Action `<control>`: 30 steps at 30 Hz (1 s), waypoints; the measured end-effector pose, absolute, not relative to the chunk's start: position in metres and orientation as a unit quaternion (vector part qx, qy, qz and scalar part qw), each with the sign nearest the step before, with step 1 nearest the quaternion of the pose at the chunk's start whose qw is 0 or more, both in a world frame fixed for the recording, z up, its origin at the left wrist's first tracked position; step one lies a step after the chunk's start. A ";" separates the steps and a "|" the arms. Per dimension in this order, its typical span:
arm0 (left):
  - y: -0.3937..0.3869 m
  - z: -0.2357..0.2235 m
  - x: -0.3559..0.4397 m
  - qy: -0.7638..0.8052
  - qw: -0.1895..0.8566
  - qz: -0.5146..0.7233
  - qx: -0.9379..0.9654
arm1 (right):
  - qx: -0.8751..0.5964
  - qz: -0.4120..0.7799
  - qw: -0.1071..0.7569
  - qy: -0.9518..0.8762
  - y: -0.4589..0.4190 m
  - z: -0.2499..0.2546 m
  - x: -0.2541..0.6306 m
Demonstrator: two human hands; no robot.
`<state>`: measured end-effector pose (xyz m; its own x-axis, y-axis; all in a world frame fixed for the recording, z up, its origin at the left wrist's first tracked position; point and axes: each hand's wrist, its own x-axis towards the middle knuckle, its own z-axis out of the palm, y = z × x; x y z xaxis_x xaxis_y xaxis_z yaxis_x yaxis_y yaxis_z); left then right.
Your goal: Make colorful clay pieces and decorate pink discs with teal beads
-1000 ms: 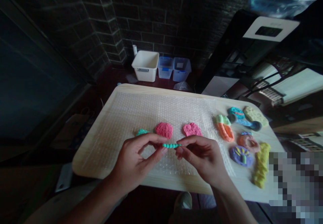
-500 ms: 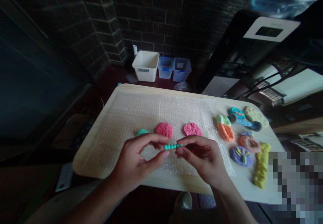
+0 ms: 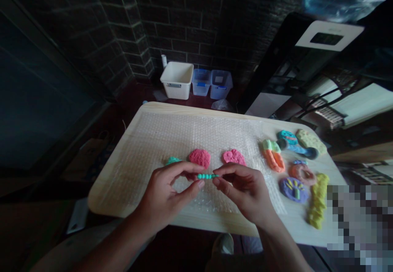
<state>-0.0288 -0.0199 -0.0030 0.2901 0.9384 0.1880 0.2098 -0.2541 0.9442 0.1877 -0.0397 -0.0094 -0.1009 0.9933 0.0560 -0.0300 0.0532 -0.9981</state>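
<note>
A short row of turquoise clay beads (image 3: 205,176) is held up between my two hands above the table. My left hand (image 3: 170,194) pinches its left end between thumb and fingers. At the right end, the thumb and forefinger of my right hand (image 3: 245,188) close on it. Just beyond the hands lie a pink clay lump (image 3: 199,158) and a second pink clay piece (image 3: 234,156) with a bumpy top. A turquoise clay lump (image 3: 173,160) is partly hidden behind my left hand.
Bubble wrap (image 3: 159,133) covers much of the wooden table (image 3: 196,219). Several clay shapes stand on the right, among them an orange one (image 3: 275,159), a purple disc (image 3: 293,190) and a yellow strip (image 3: 318,200). A white bin (image 3: 178,86) stands on the floor beyond.
My right hand has shifted slightly left and up, with the turquoise row of beads moving a little the same way. The clay pieces on the table have stayed put.
</note>
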 end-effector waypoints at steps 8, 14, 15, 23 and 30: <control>0.015 -0.023 -0.051 0.522 0.367 0.436 0.635 | -0.559 0.432 0.448 -0.547 -0.014 -0.039 0.188; 0.024 -0.023 -0.054 0.534 0.325 0.402 0.669 | -0.602 0.331 0.404 -0.604 -0.002 -0.050 0.181; 0.024 -0.022 -0.053 0.533 0.315 0.401 0.675 | -0.609 0.312 0.399 -0.611 -0.001 -0.050 0.180; 0.028 -0.018 -0.048 0.529 0.299 0.412 0.679 | -0.617 0.234 0.371 -0.653 0.013 -0.050 0.169; 0.026 -0.018 -0.051 0.530 0.295 0.404 0.685 | -0.628 0.232 0.350 -0.655 0.020 -0.051 0.164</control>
<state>-0.0507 0.0262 -0.0179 0.1117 0.9642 0.2406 0.4867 -0.2642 0.8327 0.1642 0.0199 -0.0508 0.0332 0.9854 0.1669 0.6609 0.1036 -0.7432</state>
